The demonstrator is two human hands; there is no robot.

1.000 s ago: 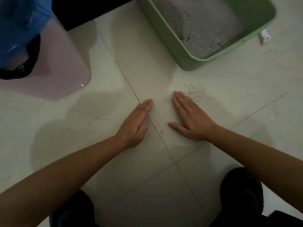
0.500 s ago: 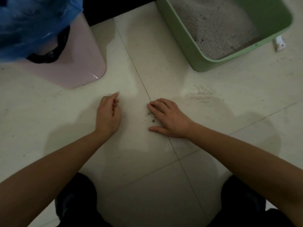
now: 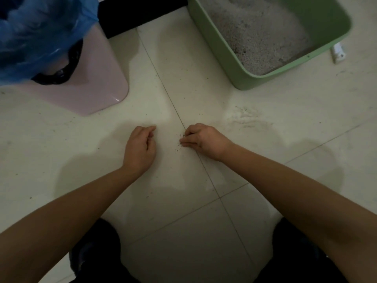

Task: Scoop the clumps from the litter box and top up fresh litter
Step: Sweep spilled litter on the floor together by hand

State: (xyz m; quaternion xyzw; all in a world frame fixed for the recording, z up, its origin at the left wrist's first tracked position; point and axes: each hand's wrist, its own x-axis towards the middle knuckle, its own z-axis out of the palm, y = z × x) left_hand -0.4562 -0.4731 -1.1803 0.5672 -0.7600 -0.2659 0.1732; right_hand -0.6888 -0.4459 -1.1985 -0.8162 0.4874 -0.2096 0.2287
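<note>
A green litter box (image 3: 216,43) holding pale grey litter (image 3: 263,35) stands at the upper right on the tiled floor. A small scatter of spilled litter grains (image 3: 179,144) lies on the tile between my hands. My right hand (image 3: 204,140) rests on the floor with its fingers curled and its fingertips pinched at the grains. My left hand (image 3: 140,148) lies on the floor just left of them, fingers curled in; whether it holds anything is hidden.
A pink bin (image 3: 89,82) lined with a blue bag (image 3: 40,31) stands at the upper left. A dusty smear of litter (image 3: 244,117) marks the tile below the box. A small white object (image 3: 338,53) lies right of the box. My dark knees (image 3: 95,252) are at the bottom.
Both hands went from flat with straight fingers to curled. The right hand's fingers drew the grains into a small pile and now pinch at it. The view shifted slightly.
</note>
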